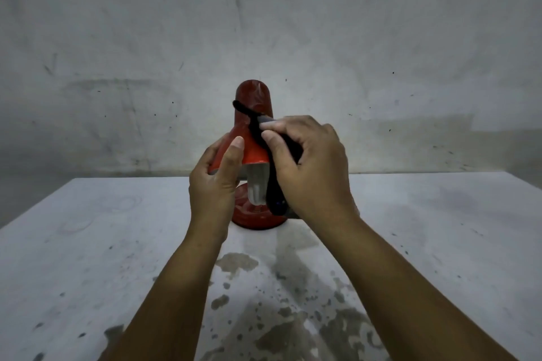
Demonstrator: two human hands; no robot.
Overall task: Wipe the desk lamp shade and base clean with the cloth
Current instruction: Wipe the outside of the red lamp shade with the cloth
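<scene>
Over the stained table (88, 258), the left hand (215, 184) grips the rim of the red shade (249, 126) while the right hand (308, 161) pinches the dark cloth (249, 114) against it; best to brace firmly, wipe downward, then do the base (252, 217).

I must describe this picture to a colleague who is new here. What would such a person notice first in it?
The red desk lamp stands mid-table before a grey wall. The left hand holds its shade's rim while the right hand presses a dark cloth against the shade. Dark wet-looking blotches mark the table nearer the camera.
</scene>
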